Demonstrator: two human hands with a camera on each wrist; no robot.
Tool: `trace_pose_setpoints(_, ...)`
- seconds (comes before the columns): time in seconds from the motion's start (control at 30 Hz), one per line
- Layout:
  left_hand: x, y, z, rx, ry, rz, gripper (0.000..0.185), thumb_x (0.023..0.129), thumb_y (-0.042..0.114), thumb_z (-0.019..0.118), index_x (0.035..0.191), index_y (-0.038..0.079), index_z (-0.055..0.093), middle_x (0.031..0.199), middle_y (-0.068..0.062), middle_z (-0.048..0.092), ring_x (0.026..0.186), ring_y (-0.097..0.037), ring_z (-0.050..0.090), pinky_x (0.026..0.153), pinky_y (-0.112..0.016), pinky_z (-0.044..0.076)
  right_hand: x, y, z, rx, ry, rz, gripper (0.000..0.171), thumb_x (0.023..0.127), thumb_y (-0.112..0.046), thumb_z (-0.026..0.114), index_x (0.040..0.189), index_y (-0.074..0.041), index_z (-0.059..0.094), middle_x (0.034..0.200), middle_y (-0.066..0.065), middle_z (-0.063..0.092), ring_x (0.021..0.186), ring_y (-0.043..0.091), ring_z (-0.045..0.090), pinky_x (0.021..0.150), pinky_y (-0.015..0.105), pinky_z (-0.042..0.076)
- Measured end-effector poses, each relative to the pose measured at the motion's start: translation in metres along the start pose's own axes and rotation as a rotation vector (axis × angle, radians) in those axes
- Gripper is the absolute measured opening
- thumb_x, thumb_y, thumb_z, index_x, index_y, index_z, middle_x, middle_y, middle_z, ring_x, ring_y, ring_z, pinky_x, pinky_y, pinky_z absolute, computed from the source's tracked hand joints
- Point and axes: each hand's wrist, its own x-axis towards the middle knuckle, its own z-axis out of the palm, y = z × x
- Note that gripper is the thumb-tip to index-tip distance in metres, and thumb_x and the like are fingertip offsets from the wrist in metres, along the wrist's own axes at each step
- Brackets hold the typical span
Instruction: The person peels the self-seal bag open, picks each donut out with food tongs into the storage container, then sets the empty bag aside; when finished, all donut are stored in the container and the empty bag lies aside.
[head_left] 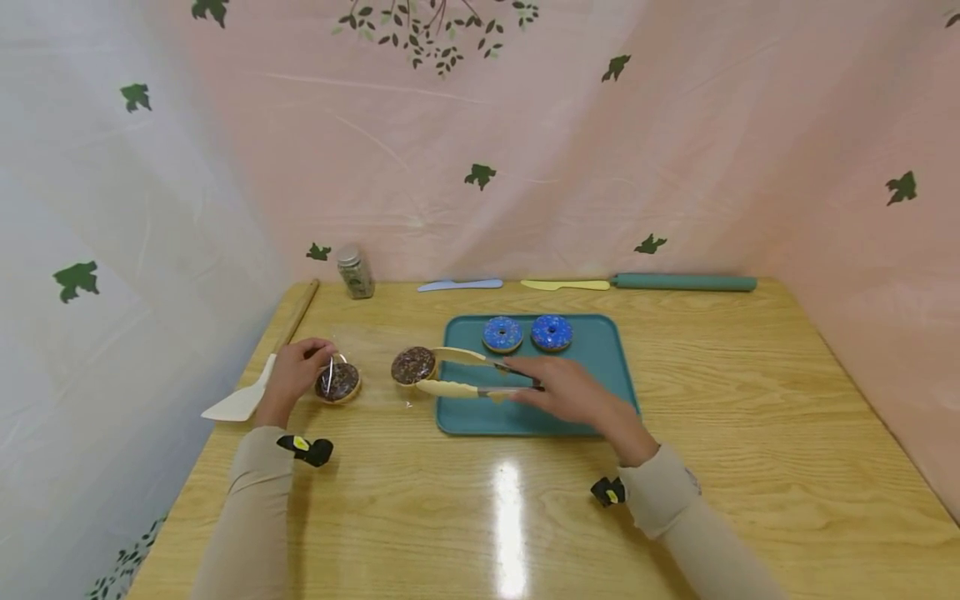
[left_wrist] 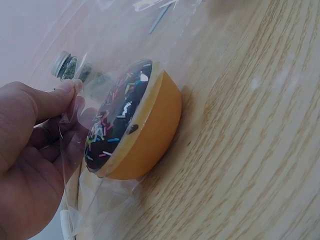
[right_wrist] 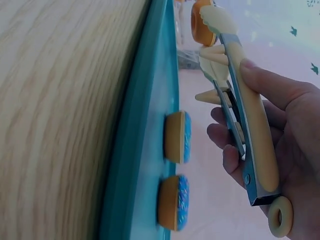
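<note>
My right hand (head_left: 572, 392) grips cream tongs (head_left: 468, 373) over the teal tray (head_left: 600, 354); the tongs clamp a chocolate sprinkled donut (head_left: 413, 365) just left of the tray. In the right wrist view the tongs (right_wrist: 247, 117) run through my fingers, the donut (right_wrist: 201, 25) at their tip. My left hand (head_left: 295, 375) pinches the edge of a clear plastic bag (left_wrist: 75, 107) that lies around a second chocolate donut (head_left: 338, 382) on the table. That donut (left_wrist: 135, 130) fills the left wrist view. Two blue donuts (head_left: 502, 334) (head_left: 552, 332) sit on the tray's far side.
A white spatula with wooden handle (head_left: 247, 392) lies at the left edge. A small jar (head_left: 356, 271), a blue knife (head_left: 459, 285), a yellow knife (head_left: 564, 285) and a teal rolling pin (head_left: 682, 282) line the back of the table. Curtains close off all sides.
</note>
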Motion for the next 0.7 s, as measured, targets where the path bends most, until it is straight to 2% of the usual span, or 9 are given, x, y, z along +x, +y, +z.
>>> trace_pose_setpoints(0.17, -0.001, 0.001, 0.000, -0.002, 0.004, -0.005, 0.037, 0.101, 0.028, 0.049, 0.114, -0.004, 0.064, 0.108, -0.023, 0.065, 0.093, -0.030, 0.058, 0.074, -0.033, 0.044, -0.013, 0.004, -0.010, 0.047, -0.009, 0.028, 0.060, 0.093, -0.044, 0.058, 0.144, -0.017, 0.044, 0.094, -0.002, 0.063, 0.068, 0.006, 0.049, 0.060, 0.027, 0.040)
trace_pose_setpoints(0.3, -0.001, 0.002, -0.001, 0.002, 0.008, -0.004, 0.038, 0.101, 0.028, 0.049, 0.114, -0.004, 0.064, 0.108, -0.024, 0.065, 0.094, -0.031, 0.058, 0.076, -0.035, 0.044, -0.026, 0.011, -0.018, 0.048, -0.006, 0.044, 0.060, 0.093, -0.045, 0.058, 0.145, -0.017, 0.044, 0.089, -0.004, 0.061, 0.065, 0.007, 0.046, 0.057, 0.025, 0.039)
trace_pose_setpoints(0.57, -0.001, 0.002, 0.000, -0.008, 0.005, -0.010, 0.038, 0.101, 0.029, 0.050, 0.114, -0.004, 0.064, 0.109, -0.024, 0.065, 0.095, -0.031, 0.058, 0.076, -0.035, 0.045, -0.058, 0.030, -0.031, -0.030, 0.035, 0.096, 0.060, 0.092, -0.046, 0.059, 0.142, -0.014, 0.048, 0.089, -0.009, 0.059, 0.069, 0.006, 0.045, 0.058, 0.024, 0.037)
trace_pose_setpoints(0.7, -0.001, 0.001, -0.001, -0.021, -0.002, -0.018, 0.039, 0.101, 0.030, 0.048, 0.115, -0.003, 0.063, 0.109, -0.023, 0.065, 0.095, -0.031, 0.058, 0.076, -0.035, 0.046, -0.070, 0.041, -0.033, -0.039, 0.041, 0.112, 0.060, 0.091, -0.044, 0.061, 0.141, -0.012, 0.049, 0.081, -0.009, 0.055, 0.066, 0.006, 0.043, 0.057, 0.024, 0.036)
